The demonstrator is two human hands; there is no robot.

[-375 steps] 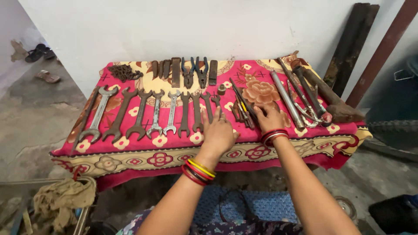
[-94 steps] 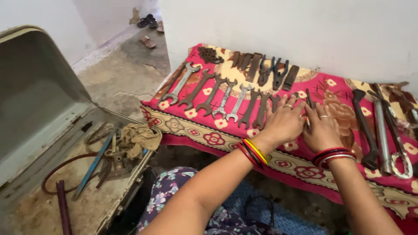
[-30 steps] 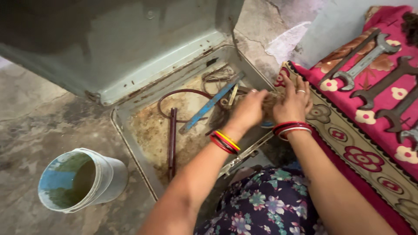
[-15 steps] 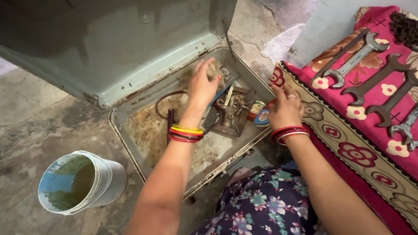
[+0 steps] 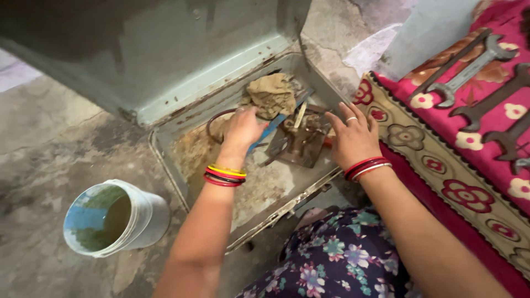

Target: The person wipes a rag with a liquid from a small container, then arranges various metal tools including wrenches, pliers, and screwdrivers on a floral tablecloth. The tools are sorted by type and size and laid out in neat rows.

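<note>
Both hands inside an open, rusty grey-green metal toolbox (image 5: 182, 160) on a concrete floor.

From largest: red floral cloth (image 5: 441, 165) with wrenches at right; pale plastic bucket (image 5: 113, 218) at left. The crumpled tan rag (image 5: 273, 95) lies just beyond the left hand (image 5: 243, 127), which is nearer and loosely curled over a long blue flat tool (image 5: 279, 121) running diagonally. The right hand (image 5: 353, 135) hovers, fingers spread, beside rusty brown metal parts (image 5: 301, 143).

A makeshift repair workshop: rusty metal toolbox (image 5: 182, 165), spanners (image 5: 466, 72) on floral cloth (image 5: 441, 160), bare concrete floor (image 5: 49, 143).
</note>
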